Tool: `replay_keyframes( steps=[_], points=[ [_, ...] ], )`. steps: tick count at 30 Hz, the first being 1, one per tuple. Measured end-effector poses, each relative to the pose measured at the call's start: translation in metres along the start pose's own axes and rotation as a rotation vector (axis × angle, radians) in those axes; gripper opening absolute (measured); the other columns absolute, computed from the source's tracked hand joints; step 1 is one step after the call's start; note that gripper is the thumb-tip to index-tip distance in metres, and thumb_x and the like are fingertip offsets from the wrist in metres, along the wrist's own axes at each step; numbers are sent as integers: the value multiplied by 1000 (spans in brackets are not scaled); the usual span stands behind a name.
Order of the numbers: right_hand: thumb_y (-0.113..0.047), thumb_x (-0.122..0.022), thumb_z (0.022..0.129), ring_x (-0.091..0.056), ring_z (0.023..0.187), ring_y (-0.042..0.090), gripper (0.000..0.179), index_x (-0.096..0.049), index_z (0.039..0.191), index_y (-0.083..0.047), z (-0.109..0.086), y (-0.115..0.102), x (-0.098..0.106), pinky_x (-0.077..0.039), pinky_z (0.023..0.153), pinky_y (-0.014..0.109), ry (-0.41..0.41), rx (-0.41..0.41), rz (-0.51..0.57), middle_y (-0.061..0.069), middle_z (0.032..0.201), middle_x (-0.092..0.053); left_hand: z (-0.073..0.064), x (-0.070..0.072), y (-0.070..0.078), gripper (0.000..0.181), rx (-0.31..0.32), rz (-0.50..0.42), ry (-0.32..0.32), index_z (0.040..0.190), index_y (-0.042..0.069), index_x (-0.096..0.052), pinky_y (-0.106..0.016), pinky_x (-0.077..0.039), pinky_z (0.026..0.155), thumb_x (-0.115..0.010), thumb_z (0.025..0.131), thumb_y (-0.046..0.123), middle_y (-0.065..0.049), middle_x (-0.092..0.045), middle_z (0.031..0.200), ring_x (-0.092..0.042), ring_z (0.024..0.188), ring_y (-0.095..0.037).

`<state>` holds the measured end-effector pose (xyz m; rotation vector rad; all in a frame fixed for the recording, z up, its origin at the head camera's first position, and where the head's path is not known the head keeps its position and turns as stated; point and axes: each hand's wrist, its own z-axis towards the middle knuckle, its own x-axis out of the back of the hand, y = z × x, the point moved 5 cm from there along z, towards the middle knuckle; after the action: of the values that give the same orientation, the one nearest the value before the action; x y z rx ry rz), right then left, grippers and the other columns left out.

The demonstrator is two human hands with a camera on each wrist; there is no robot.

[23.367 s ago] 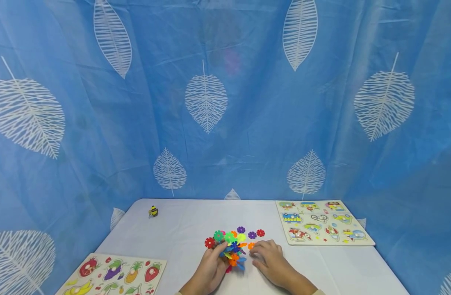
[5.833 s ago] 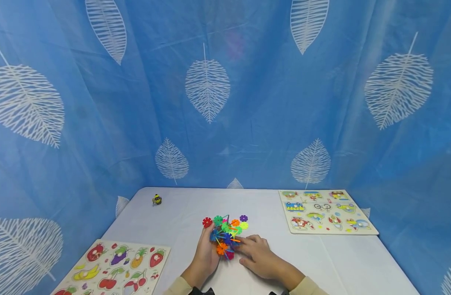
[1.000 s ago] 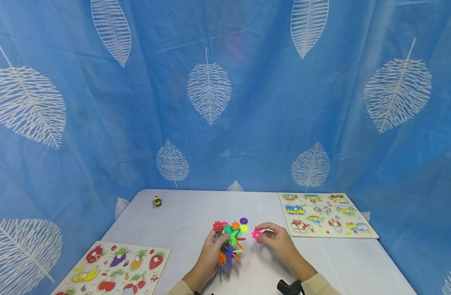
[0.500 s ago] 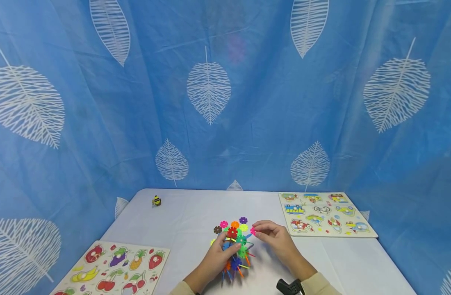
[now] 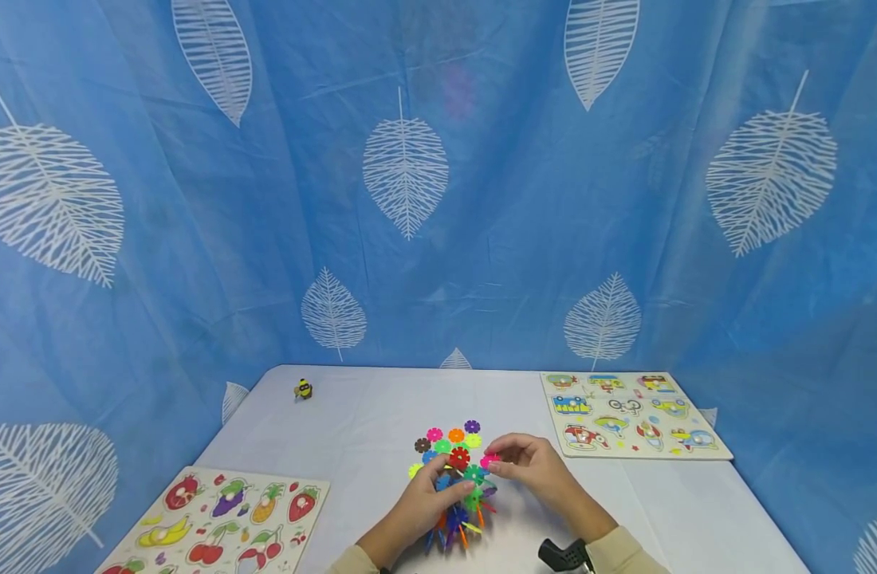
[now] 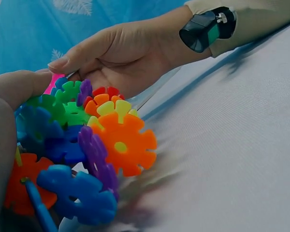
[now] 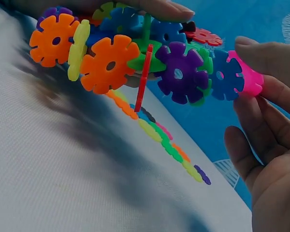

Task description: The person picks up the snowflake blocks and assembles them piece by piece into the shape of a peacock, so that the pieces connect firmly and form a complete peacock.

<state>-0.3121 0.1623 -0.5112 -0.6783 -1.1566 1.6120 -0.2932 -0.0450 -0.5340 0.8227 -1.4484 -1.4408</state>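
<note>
Now the pink disc (image 7: 251, 81) I pinch in my right grip (image 5: 535, 470), apart a second ago, meets the blue disc (image 7: 230, 79) edging the cluster (image 5: 473, 474) my left grip (image 5: 418, 506) holds over the table (image 5: 668, 510); joining seems underway.

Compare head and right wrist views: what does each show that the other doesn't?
Head only: the fruit puzzle board, the vehicle puzzle board, the small yellow figurine and the black device at the right wrist.

Right wrist only: the full broad face, centre hole included, of an orange piece in the cluster.

Both: the right hand with its grip on the pink piece, the left hand on the cluster, loose pieces on the white table, and the blue curtain.
</note>
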Motion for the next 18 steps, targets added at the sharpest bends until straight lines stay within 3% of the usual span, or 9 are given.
replay_keyframes(
  steps=[9, 13, 18],
  points=[
    [2, -76, 94, -68, 91, 19, 22, -70, 113, 9, -2, -3, -5, -59, 75, 26, -85, -14, -2, 24, 108, -71, 1, -2, 0, 33, 5, 97, -17, 119, 13, -67, -47, -48, 94, -80, 97, 33, -1, -66, 108, -58, 104, -21],
    [3, -71, 97, -70, 96, 18, 26, -64, 118, 17, -2, -1, -6, -60, 80, 28, -134, -19, 46, 28, 112, -69, -1, -3, 3, 26, -24, 124, -53, 112, 13, -66, -45, -46, 91, -78, 98, 31, 1, -65, 105, -57, 102, -21],
    [3, -69, 99, -71, 101, 20, 28, -61, 120, 20, -2, 1, -7, -61, 83, 31, -152, -18, 73, 29, 115, -69, -3, -5, 5, 24, -61, 129, -83, 114, 13, -66, -44, -45, 96, -76, 99, 28, 3, -65, 109, -58, 106, -20]
  ],
)
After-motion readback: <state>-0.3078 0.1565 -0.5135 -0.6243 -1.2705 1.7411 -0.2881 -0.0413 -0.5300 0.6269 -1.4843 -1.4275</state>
